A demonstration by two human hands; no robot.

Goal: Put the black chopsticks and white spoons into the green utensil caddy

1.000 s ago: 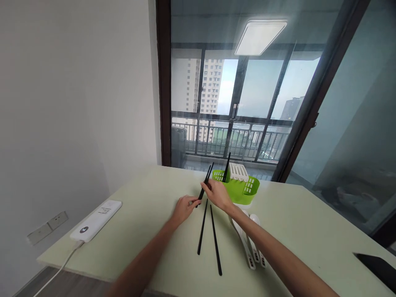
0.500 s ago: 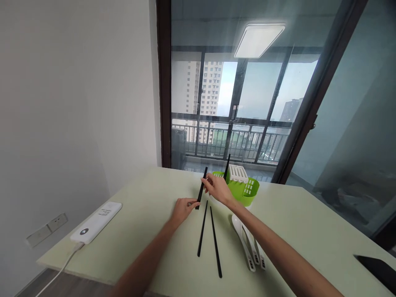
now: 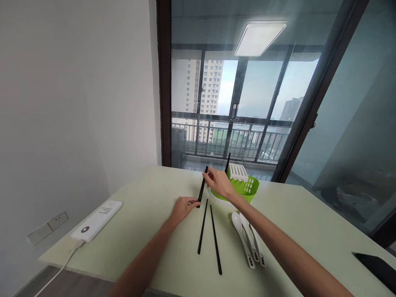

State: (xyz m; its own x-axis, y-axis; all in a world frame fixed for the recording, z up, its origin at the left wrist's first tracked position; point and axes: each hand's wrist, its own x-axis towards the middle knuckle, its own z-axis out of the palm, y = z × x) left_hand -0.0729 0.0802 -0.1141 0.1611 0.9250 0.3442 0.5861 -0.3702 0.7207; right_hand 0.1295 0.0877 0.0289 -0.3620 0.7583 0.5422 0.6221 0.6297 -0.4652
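Black chopsticks are held tilted above the table between my two hands. My left hand pinches their lower end, and my right hand grips them near the top. How many are in the bundle I cannot make out. Two more black chopsticks lie apart on the table below my hands. Partly behind my right hand stands a green utensil holder with a white slotted piece on it. One black chopstick sticks up out of the holder.
Several white spoons lie beside my right forearm on the pale table. At the left edge rests a white power bank with a cable. A dark flat object is at the right. Behind the table is a glass door.
My right hand has shifted slightly right and up at the chopsticks' top end, still gripping. The left hand stays nearly in place. The view has tilted a little.
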